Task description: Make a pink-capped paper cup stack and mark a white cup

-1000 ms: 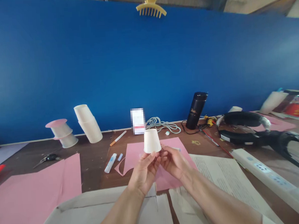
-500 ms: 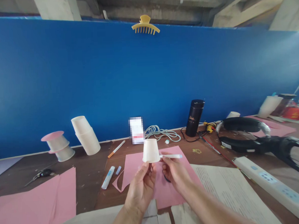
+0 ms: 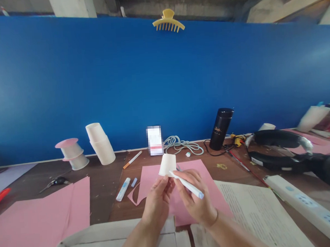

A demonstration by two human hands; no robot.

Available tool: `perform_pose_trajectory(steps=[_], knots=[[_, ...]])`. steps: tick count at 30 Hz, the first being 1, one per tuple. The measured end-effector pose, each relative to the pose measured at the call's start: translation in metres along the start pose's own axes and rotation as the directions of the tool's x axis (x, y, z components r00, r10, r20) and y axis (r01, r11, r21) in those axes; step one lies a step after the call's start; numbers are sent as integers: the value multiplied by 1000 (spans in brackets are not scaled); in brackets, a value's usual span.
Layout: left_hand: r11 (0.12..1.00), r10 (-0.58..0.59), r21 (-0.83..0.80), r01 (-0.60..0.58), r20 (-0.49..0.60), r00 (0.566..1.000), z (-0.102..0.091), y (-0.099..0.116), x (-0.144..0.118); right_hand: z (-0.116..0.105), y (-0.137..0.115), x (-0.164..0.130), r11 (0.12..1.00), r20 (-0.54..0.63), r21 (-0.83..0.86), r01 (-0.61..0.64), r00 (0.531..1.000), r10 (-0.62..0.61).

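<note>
My left hand point(image 3: 158, 197) is closed on the rim of a white paper cup point(image 3: 168, 164), which is held upside down and slightly tilted above the table. In my right hand point(image 3: 195, 197) is a white marker pen point(image 3: 189, 185), gripped like a writing tool. The pen's tip meets the cup's lower right side or sits just in front of it; I cannot tell which. Beneath both hands lies a pink paper sheet point(image 3: 153, 172). Left of it are a cut pink scrap point(image 3: 133, 197), a glue stick point(image 3: 123, 189) and its small cap point(image 3: 134, 182).
Stacked white cups point(image 3: 104, 150) and a pink-topped pair of cups point(image 3: 77, 157) stand at the back left. Behind the hands are a phone point(image 3: 155, 140) and a coiled cable point(image 3: 179, 144). A black flask point(image 3: 221, 129), headphones point(image 3: 277, 158) and a power strip point(image 3: 304, 201) occupy the right.
My right hand has turned the marker from sideways to slanting, its tip now against or near the cup's lower side. The cup tilts more. The view has shifted slightly left.
</note>
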State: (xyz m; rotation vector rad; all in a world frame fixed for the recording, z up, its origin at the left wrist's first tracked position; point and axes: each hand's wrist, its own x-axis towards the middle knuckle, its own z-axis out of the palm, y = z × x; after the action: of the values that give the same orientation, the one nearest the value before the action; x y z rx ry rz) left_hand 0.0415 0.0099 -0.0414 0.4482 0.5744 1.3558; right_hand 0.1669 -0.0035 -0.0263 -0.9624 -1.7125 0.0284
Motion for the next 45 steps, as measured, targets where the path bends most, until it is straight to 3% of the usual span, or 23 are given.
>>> perform_pose_trajectory(steps=[16,45], knots=[[986,42,157,-52,64,997,8,4,-2,1,-1,3,997,9,-62,45,999,-44],[982,57,174,-70,79,995,9,3,-2,0,-2,3,996,40,-79,52,998,-49]])
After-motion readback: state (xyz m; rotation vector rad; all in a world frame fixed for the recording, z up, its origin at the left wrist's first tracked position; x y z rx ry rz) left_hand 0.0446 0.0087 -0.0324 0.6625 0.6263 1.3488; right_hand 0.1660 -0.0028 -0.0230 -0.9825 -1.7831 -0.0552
